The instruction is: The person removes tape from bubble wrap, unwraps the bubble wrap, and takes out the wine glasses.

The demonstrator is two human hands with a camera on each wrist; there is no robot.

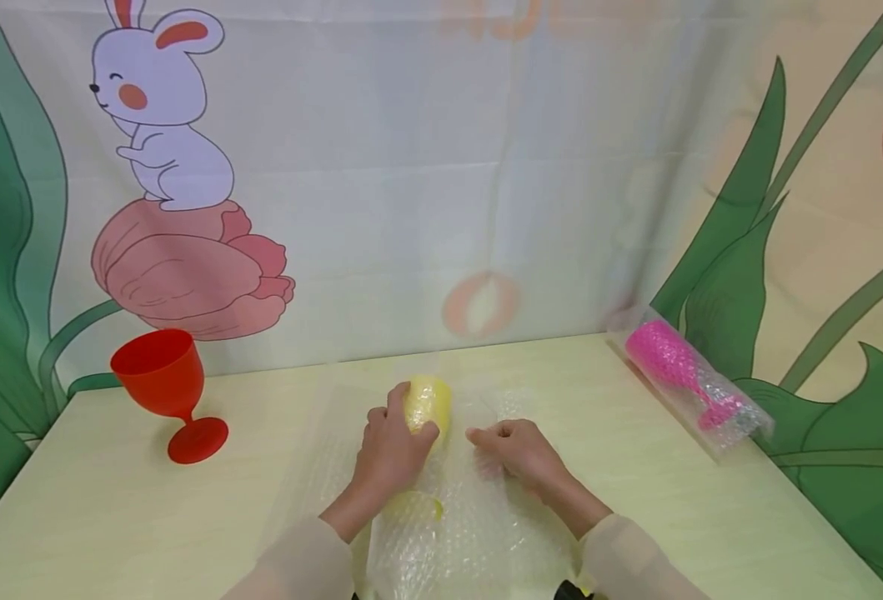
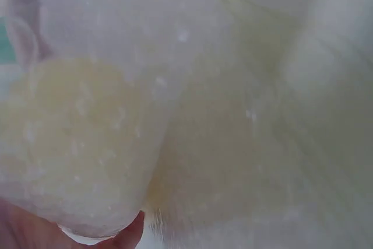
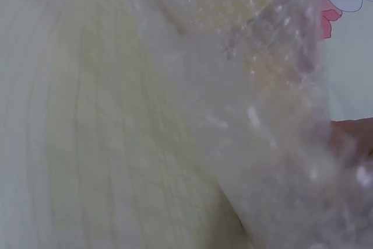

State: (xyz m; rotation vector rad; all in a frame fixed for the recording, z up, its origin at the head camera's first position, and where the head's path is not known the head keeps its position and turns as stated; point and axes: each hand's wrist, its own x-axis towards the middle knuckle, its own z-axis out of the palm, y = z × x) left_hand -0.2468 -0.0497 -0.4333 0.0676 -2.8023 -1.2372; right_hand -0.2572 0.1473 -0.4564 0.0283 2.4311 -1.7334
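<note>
A yellow goblet [image 1: 429,400] lies on the table on a sheet of bubble wrap [image 1: 479,533], its cup toward the back. Folds of the clear wrap cover its lower end. My left hand [image 1: 390,450] grips the cup from the left, fingers and thumb around it. To the right of the goblet, my right hand [image 1: 525,457] pinches the wrap between thumb and curled fingers. In the left wrist view the yellow cup [image 2: 70,138] shows blurred through the plastic. The right wrist view is mostly filled by bubble wrap [image 3: 221,103], with yellow behind it.
A red goblet [image 1: 162,383] stands at the left back of the table [image 1: 73,508]. At the right edge lies a pink goblet [image 1: 662,354] rolled in bubble wrap. A printed cloth [image 1: 366,208] with a rabbit and flowers hangs behind the table.
</note>
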